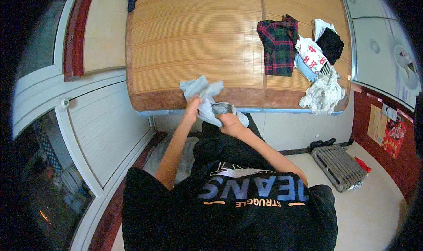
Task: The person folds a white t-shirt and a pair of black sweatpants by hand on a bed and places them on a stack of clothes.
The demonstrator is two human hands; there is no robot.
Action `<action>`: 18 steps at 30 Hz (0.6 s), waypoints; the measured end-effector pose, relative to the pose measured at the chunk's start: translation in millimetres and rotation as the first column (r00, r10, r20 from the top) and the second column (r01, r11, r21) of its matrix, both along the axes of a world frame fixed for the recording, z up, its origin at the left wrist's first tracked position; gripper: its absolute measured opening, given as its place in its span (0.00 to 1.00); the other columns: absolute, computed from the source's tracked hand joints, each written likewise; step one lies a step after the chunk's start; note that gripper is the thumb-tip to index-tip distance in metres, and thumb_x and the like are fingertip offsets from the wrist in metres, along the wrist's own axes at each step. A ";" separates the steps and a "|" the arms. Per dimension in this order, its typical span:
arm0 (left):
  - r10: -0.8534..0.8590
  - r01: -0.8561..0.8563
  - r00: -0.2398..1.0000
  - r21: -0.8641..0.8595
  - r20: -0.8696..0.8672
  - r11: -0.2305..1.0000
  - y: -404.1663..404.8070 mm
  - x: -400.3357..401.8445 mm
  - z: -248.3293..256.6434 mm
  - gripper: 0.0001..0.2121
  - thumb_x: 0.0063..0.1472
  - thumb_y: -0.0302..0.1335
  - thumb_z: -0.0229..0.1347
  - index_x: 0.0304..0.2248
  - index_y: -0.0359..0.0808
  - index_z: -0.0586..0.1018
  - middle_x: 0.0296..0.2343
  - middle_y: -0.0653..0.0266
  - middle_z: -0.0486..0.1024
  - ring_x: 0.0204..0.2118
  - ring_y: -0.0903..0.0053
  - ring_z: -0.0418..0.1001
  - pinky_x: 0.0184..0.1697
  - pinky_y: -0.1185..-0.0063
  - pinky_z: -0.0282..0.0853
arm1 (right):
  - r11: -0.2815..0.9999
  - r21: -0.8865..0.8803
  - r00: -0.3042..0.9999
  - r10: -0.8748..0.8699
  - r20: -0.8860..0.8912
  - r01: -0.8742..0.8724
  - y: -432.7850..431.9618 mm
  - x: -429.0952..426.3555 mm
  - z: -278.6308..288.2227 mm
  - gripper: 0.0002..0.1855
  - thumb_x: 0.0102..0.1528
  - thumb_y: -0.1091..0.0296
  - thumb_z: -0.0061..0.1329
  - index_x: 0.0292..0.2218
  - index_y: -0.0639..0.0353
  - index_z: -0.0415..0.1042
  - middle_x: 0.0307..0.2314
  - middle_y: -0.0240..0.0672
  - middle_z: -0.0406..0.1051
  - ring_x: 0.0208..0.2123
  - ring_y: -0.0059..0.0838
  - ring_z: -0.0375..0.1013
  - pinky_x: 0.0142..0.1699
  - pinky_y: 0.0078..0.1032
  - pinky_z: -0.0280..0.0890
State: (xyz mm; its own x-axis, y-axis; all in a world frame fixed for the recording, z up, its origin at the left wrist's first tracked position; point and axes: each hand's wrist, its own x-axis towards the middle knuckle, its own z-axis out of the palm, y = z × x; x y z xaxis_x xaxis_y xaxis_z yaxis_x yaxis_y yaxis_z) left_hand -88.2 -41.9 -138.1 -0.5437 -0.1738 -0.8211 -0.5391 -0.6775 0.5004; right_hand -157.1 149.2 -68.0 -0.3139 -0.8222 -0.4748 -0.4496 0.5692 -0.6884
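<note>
A crumpled light grey garment point(206, 109) hangs between my two hands at the near edge of the bed. My left hand point(192, 108) grips its left part, where loose folds spread up over the mat's brown border. Lower and to the right, my right hand point(231, 123) is closed on the bunched fabric near what looks like an opening. The garment's exact kind cannot be made out, and its upper end is blurred. Beneath it lies the bed's slatted bamboo mat point(195, 46).
Right on the mat lie a dark plaid garment point(279, 49), a white cloth with red flowers point(311, 55), a black garment point(329, 46) and a pale patterned cloth point(324, 92). A ribbed radiator point(339, 166) stands on the floor at right. A white door point(105, 118) is at left.
</note>
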 end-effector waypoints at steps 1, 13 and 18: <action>0.050 -0.048 0.996 0.018 -0.078 0.999 -11.5 -3.5 21.2 0.23 0.48 0.21 0.46 0.48 0.30 0.69 0.36 0.61 0.74 0.38 0.73 0.71 0.43 0.76 0.66 | 0.999 -0.036 0.999 -0.031 -0.013 0.030 1.5 -5.9 3.9 0.16 0.39 0.68 0.56 0.33 0.60 0.71 0.27 0.47 0.73 0.32 0.47 0.73 0.37 0.40 0.67; 0.144 -0.173 0.980 -0.233 -0.138 0.957 25.9 -19.6 236.1 0.20 0.52 0.25 0.47 0.47 0.34 0.70 0.42 0.68 0.72 0.43 0.73 0.69 0.50 0.76 0.61 | 0.778 -0.490 0.855 -0.112 0.507 0.393 -22.1 -88.6 43.9 0.16 0.46 0.74 0.52 0.38 0.60 0.66 0.30 0.31 0.66 0.34 0.22 0.65 0.41 0.24 0.62; 0.265 -0.271 0.962 -0.106 -0.067 0.957 37.3 -20.2 262.3 0.20 0.59 0.34 0.49 0.49 0.35 0.69 0.44 0.65 0.72 0.48 0.73 0.67 0.53 0.74 0.58 | 0.630 -0.710 0.949 -0.225 0.220 0.314 -52.1 -124.4 96.3 0.31 0.43 0.71 0.52 0.50 0.57 0.61 0.41 0.41 0.61 0.44 0.39 0.62 0.51 0.32 0.60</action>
